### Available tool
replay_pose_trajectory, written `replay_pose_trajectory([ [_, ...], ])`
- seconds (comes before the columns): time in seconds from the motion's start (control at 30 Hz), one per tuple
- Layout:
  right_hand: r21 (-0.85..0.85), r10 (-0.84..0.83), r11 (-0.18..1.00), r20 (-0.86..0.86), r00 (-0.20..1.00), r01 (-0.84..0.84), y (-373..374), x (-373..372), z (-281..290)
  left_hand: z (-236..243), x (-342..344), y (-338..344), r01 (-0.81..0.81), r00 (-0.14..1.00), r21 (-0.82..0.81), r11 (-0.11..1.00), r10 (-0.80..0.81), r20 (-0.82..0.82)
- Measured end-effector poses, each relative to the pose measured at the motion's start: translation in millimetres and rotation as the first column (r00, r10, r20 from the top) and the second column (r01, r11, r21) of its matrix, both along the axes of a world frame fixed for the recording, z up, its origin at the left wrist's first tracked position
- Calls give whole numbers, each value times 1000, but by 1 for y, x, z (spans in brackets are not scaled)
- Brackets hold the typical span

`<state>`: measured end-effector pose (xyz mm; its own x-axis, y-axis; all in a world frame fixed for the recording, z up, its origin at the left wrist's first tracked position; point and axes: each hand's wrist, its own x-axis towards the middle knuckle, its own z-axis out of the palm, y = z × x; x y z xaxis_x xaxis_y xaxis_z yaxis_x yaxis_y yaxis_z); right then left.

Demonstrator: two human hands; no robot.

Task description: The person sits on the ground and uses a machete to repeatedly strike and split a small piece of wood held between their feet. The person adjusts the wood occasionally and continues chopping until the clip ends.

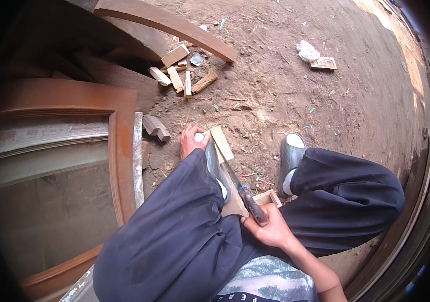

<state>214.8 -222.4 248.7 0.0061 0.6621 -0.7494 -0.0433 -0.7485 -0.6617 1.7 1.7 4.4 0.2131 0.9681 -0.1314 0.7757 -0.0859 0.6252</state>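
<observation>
Spreading ahead and to the right, the ground is giving the broadest stretch of room, its bare soil carrying chips and twigs. A brown frame is filling the left side, its near edge standing close to the left leg and leaving little space there. Dark trousers are covering both bent legs, spread wide apart. Long boards are running along the right rim, bounding that side beyond the right knee. A curved beam is reaching across the upper left, its end jutting over the soil. The shirt is showing pale printed letters on a dark band, partly cut off by the lower edge.

Between the shoes, the right hand is closing firmly around the dark handle of a tool, whose thin blade is pointing at the block (whether it is touching, I cannot tell). The left hand is curving its fingers by the left shoe's toe; how tightly, or on what, I cannot tell. That pale block is lying just beside this shoe. Offcuts are clustering under the beam's end. A white bag is resting by a small panel, whose reddish marks are staying too small to read.
</observation>
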Motion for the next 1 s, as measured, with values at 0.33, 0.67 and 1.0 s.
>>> replay_pose_trajectory([
  [0.33,-60,4,998,21,1000,-3,-38,20,58,14,6,0,-17,1000,-27,1000,16,-4],
  [0.67,-118,-45,992,-41,998,40,-26,4,22,5,-2,-4,-52,999,-26,998,52,-6],
  [1.0,-169,84,982,-21,996,-86,19,23,9,19,5,0,-19,999,-28,999,20,35],
])
